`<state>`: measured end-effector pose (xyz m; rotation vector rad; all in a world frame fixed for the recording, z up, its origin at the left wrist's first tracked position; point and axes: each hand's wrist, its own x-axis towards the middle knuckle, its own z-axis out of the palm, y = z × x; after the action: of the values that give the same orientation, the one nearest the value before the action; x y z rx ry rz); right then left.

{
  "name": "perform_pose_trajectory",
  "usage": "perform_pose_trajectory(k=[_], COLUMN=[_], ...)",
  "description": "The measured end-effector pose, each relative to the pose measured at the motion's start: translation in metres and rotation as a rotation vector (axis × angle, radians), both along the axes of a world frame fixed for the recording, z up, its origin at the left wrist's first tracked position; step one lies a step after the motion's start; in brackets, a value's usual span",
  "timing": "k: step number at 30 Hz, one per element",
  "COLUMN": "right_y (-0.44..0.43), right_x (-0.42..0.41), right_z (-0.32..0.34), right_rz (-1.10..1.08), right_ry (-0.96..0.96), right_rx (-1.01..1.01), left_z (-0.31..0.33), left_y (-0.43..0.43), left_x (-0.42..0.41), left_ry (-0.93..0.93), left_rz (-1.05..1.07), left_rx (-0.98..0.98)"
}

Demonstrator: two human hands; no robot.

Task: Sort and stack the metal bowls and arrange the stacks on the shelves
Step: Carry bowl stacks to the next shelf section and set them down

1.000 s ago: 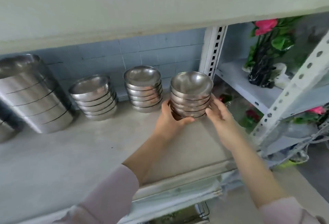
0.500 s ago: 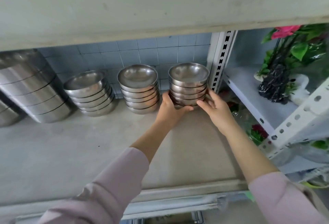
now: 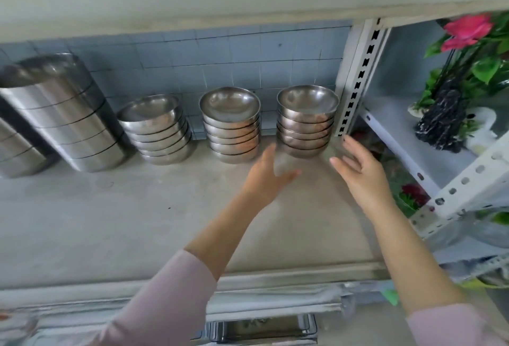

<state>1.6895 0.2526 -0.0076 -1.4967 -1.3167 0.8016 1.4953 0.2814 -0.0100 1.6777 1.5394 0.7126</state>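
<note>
We are hovering our left hand (image 3: pixel 265 177) at 7 o'clock of the rightmost bowl stack (image 3: pixel 305 125) and our right hand (image 3: pixel 360 172) at 4 o'clock, fingers spread and relaxed, holding nothing. The stack is sitting upright at the shelf's (image 3: pixel 110 221) back, with a neighbouring stack (image 3: pixel 231 128) at its 9 o'clock.

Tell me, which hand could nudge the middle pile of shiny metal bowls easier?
Likely the left hand: open, just front-right of the middle stack of round steel bowls. The right hand hovers farther off, past the rightmost bowl stack.
</note>
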Motion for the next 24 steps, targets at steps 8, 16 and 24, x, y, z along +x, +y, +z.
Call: perform_pose_trajectory(k=[8, 16, 24], right_y=[-0.115, -0.193, -0.238], right_x=[-0.120, -0.331, -0.520], right_z=[0.008, -0.006, 0.007], right_rz=[0.069, 0.203, 0.528], right_ry=[-0.306, -0.401, -0.250], right_rx=[0.178, 0.440, 0.425], left_z=[0.003, 0.001, 0.006], left_y=[-0.150, -0.315, -0.437], left_x=[-0.175, -0.393, -0.546], left_ry=[0.175, 0.342, 0.285], left_rz=[-0.012, 0.410, 0.781], left_rx=[0.312, 0.394, 0.401])
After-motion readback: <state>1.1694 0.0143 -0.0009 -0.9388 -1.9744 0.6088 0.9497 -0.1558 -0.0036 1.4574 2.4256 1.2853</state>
